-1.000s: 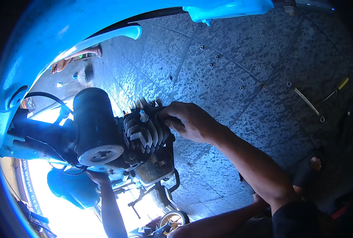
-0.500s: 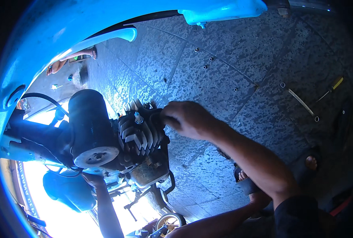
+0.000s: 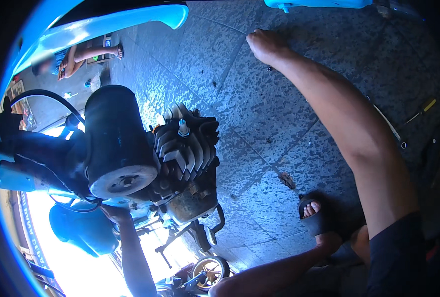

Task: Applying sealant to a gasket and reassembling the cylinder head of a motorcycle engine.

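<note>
My right hand (image 3: 269, 45) is stretched far out over the tiled floor, with its fingers curled together. Whatever those fingers may hold is hidden. Close to its wrist lies a small metal nut (image 3: 269, 69). At the left, my left hand (image 3: 115, 214) rests by the edge of a rounded light-blue body part (image 3: 81, 230) of a motorbike, and most of its fingers are out of sight. Between my arms sits the finned engine cylinder head (image 3: 187, 148) with a spark plug (image 3: 183, 128) sticking out. Beside it is a large black cylindrical part (image 3: 113, 128).
A ring spanner (image 3: 387, 121) and a yellow-handled screwdriver (image 3: 422, 110) lie on the floor at the right. My sandalled foot (image 3: 313, 215) is at lower right. Another person's leg (image 3: 98, 52) shows at upper left. Blue bodywork (image 3: 145, 22) arches overhead. A wheel (image 3: 211, 273) stands at the bottom.
My right hand has left the cylinder head and moved away to the upper right, over the floor where small nuts lay. My left hand stays by the blue part. The view has shifted a little.
</note>
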A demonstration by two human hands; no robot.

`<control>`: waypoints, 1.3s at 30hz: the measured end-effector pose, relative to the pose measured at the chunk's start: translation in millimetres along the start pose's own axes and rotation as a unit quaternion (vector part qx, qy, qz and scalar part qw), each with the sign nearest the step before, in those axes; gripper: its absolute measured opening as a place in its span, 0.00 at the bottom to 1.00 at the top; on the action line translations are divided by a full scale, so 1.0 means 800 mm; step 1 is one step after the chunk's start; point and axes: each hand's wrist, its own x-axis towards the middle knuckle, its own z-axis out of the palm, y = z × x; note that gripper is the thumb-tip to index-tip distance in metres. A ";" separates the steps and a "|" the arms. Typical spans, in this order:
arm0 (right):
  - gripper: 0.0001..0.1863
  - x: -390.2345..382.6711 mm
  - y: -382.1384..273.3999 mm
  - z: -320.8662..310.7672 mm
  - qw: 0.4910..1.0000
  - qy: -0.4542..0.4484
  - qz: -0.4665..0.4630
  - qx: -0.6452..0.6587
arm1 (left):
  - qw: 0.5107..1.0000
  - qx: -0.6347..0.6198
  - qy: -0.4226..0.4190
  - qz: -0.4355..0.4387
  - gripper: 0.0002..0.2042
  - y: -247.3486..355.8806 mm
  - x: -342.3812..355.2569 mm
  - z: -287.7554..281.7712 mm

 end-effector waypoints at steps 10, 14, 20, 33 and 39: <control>0.06 -0.008 0.010 -0.003 0.998 0.002 -0.067 -0.011 | 0.999 -0.002 -0.049 0.006 0.27 -0.053 -0.022 -0.004; 0.06 -0.008 0.051 0.004 1.000 -0.013 -0.009 0.002 | 0.999 -0.016 -0.029 0.029 0.32 -0.038 -0.012 -0.002; 0.03 -0.079 0.055 -0.005 0.999 0.013 -0.010 -0.040 | 0.998 0.000 -0.063 0.007 0.30 -0.037 -0.007 -0.013; 0.08 -0.104 -0.035 0.025 0.983 -0.061 -0.076 -0.157 | 0.996 0.010 -0.075 -0.038 0.28 -0.058 -0.023 -0.008; 0.09 -0.105 0.006 -0.014 0.999 0.000 0.014 -0.031 | 0.981 -0.138 -0.050 -0.129 0.29 -0.053 -0.024 -0.001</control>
